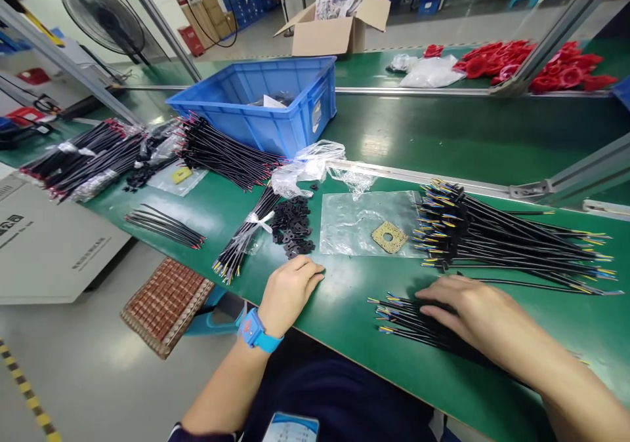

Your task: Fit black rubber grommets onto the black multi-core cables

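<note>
My left hand (289, 292), with a blue wristband (258, 332), rests at the front of the bench. Its fingers are curled together, and whatever may be in them is hidden. Just beyond lies a heap of small black plastic parts (291, 222). My right hand (460, 303) reaches over a loose bunch of black cables (408, 321) with stripped blue and yellow wire ends. Its fingers are stretched out, thumb apart, touching the cables. Behind it lies a larger pile of black cables (516, 239), with black parts near their left ends.
A tied cable bundle (251, 229) and a few thin cables (165, 225) lie left. A yellow square piece (388, 237) rests on a clear plastic bag (344, 222). Behind stand a blue bin (295, 124) and metal frame rails (600, 173). Red parts (506, 61) lie farther back.
</note>
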`<state>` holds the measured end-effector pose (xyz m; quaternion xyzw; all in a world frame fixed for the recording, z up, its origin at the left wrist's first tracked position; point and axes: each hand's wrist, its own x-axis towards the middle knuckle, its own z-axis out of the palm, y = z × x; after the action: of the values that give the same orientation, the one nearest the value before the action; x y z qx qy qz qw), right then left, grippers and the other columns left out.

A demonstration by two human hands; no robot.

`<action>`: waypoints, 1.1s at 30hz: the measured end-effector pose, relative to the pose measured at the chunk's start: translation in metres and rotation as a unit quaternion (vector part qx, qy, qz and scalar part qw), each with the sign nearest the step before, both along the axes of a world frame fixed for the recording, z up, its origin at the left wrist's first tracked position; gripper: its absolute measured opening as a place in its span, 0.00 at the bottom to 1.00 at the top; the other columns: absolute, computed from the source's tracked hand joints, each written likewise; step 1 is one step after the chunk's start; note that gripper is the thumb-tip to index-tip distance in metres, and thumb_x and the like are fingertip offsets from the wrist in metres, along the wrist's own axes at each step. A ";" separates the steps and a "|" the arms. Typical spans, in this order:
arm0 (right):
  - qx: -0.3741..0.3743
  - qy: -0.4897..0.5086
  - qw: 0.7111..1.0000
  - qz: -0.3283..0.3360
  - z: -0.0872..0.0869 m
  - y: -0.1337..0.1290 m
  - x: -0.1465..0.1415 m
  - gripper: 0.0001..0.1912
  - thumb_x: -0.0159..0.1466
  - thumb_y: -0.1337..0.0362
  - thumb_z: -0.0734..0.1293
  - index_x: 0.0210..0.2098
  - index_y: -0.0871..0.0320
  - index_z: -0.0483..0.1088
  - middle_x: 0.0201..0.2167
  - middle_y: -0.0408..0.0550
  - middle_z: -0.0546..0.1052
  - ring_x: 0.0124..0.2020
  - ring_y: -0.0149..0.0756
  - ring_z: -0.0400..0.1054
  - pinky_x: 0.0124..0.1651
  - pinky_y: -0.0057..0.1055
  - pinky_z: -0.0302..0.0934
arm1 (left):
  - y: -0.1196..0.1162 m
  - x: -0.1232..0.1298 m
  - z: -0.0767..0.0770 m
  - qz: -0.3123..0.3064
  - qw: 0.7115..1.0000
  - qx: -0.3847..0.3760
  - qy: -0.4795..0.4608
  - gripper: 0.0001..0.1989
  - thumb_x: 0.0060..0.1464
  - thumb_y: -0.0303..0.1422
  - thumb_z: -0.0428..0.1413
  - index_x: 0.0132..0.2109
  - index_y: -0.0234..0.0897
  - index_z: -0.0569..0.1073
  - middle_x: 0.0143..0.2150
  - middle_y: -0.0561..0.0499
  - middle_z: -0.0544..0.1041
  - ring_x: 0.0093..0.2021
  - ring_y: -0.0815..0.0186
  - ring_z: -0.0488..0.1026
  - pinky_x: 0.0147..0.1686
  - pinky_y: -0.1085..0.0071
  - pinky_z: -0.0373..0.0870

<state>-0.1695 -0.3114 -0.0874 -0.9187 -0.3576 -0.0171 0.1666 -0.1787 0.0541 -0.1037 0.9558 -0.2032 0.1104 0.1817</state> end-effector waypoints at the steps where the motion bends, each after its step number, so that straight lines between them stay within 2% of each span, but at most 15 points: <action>1: -0.009 0.003 1.000 0.001 -0.003 0.001 0.000 0.09 0.72 0.60 0.67 0.42 0.50 0.80 0.37 0.42 0.83 0.35 0.36 0.80 0.35 0.32 0.74 | 0.001 -0.002 0.000 -0.007 1.000 0.000 0.003 0.08 0.70 0.32 0.58 0.45 0.38 0.82 0.40 0.50 0.83 0.38 0.64 0.83 0.41 0.69 0.81; 3: -0.014 0.016 1.000 0.000 -0.004 0.002 -0.001 0.07 0.71 0.62 0.67 0.38 0.50 0.78 0.33 0.41 0.81 0.32 0.35 0.78 0.34 0.32 0.72 | 0.004 -0.007 0.001 -0.020 1.000 0.002 0.011 0.11 0.72 0.33 0.56 0.47 0.38 0.83 0.42 0.49 0.84 0.38 0.65 0.83 0.40 0.71 0.82; 7: 0.011 0.078 0.997 -0.023 0.003 0.006 -0.002 0.09 0.72 0.62 0.65 0.34 0.51 0.73 0.30 0.41 0.78 0.28 0.33 0.74 0.31 0.31 0.68 | 0.011 -0.015 0.007 -0.055 0.997 0.014 0.043 0.14 0.73 0.32 0.53 0.46 0.39 0.85 0.52 0.47 0.85 0.45 0.63 0.86 0.48 0.69 0.84; 10: 0.052 0.097 0.993 -0.052 0.005 0.009 -0.001 0.09 0.74 0.60 0.62 0.40 0.52 0.74 0.34 0.43 0.81 0.31 0.34 0.77 0.32 0.30 0.69 | 0.013 -0.017 0.013 -0.062 0.995 0.049 0.067 0.13 0.72 0.30 0.54 0.47 0.41 0.85 0.48 0.50 0.87 0.45 0.61 0.86 0.47 0.66 0.84; 13: 0.101 0.041 0.991 -0.074 0.005 0.012 0.000 0.11 0.76 0.57 0.61 0.46 0.52 0.75 0.40 0.45 0.83 0.37 0.35 0.80 0.38 0.30 0.72 | 0.012 -0.015 0.019 -0.048 0.990 0.090 0.095 0.11 0.69 0.28 0.56 0.49 0.41 0.84 0.41 0.51 0.86 0.40 0.60 0.85 0.42 0.66 0.83; 15: 0.114 -0.012 0.989 -0.096 0.003 0.016 0.002 0.13 0.77 0.56 0.61 0.47 0.52 0.75 0.39 0.44 0.83 0.36 0.34 0.79 0.36 0.29 0.72 | 0.011 -0.013 0.021 -0.044 0.987 0.100 0.115 0.13 0.69 0.27 0.56 0.52 0.42 0.83 0.39 0.51 0.84 0.39 0.61 0.84 0.41 0.68 0.81; 17: 0.104 -0.094 0.982 -0.129 -0.001 0.020 0.005 0.13 0.78 0.57 0.61 0.47 0.53 0.75 0.39 0.45 0.82 0.36 0.33 0.78 0.36 0.29 0.72 | 0.011 -0.012 0.022 -0.051 0.986 0.092 0.132 0.16 0.70 0.25 0.54 0.55 0.43 0.83 0.40 0.50 0.84 0.40 0.62 0.83 0.42 0.69 0.81; 21: 0.050 -0.222 0.957 -0.179 -0.017 0.031 0.010 0.10 0.76 0.62 0.63 0.48 0.56 0.77 0.42 0.48 0.82 0.41 0.35 0.77 0.46 0.31 0.72 | 0.010 -0.009 0.029 -0.072 0.986 0.070 0.131 0.18 0.71 0.23 0.50 0.54 0.41 0.82 0.41 0.50 0.84 0.38 0.64 0.83 0.41 0.69 0.81; 22: 0.032 -0.226 0.956 -0.182 -0.021 0.033 0.010 0.10 0.75 0.64 0.64 0.49 0.56 0.78 0.42 0.49 0.82 0.42 0.36 0.76 0.45 0.32 0.72 | 0.007 -0.007 0.033 -0.081 0.989 0.045 0.111 0.16 0.72 0.24 0.50 0.54 0.41 0.82 0.41 0.50 0.84 0.38 0.64 0.83 0.41 0.69 0.82; 24: -0.011 -0.225 0.959 -0.175 -0.027 0.037 0.011 0.13 0.74 0.68 0.62 0.51 0.56 0.78 0.43 0.51 0.82 0.43 0.38 0.75 0.38 0.32 0.71 | -0.003 -0.001 0.044 -0.113 0.991 -0.052 0.050 0.13 0.72 0.28 0.53 0.54 0.40 0.81 0.43 0.49 0.85 0.40 0.65 0.84 0.43 0.70 0.82; 27: -0.062 -0.216 0.964 -0.145 -0.029 0.039 0.009 0.19 0.70 0.74 0.60 0.54 0.57 0.77 0.45 0.54 0.80 0.46 0.42 0.74 0.35 0.32 0.72 | -0.028 0.013 0.057 -0.151 0.957 -0.247 -0.032 0.10 0.69 0.30 0.59 0.55 0.41 0.80 0.45 0.50 0.86 0.43 0.67 0.84 0.47 0.72 0.83; 30: -0.091 -0.221 0.963 -0.123 -0.027 0.039 0.007 0.20 0.68 0.76 0.60 0.55 0.57 0.75 0.45 0.54 0.79 0.45 0.41 0.73 0.34 0.30 0.73 | -0.057 0.031 0.055 -0.122 0.893 -0.433 -0.002 0.10 0.67 0.33 0.63 0.53 0.39 0.80 0.45 0.48 0.86 0.42 0.67 0.85 0.47 0.71 0.84; 33: -0.110 -0.234 0.959 -0.114 -0.026 0.039 0.004 0.20 0.67 0.77 0.61 0.55 0.59 0.73 0.43 0.53 0.79 0.43 0.41 0.72 0.27 0.29 0.69 | -0.076 0.049 0.038 -0.087 0.797 -0.589 0.100 0.16 0.63 0.40 0.67 0.53 0.38 0.78 0.46 0.46 0.86 0.45 0.64 0.86 0.48 0.69 0.85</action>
<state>-0.1651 -0.2721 -0.1130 -0.9363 -0.2794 -0.2109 -0.0273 -0.1293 -0.0215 -0.0658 0.6481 -0.1615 0.0968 0.7379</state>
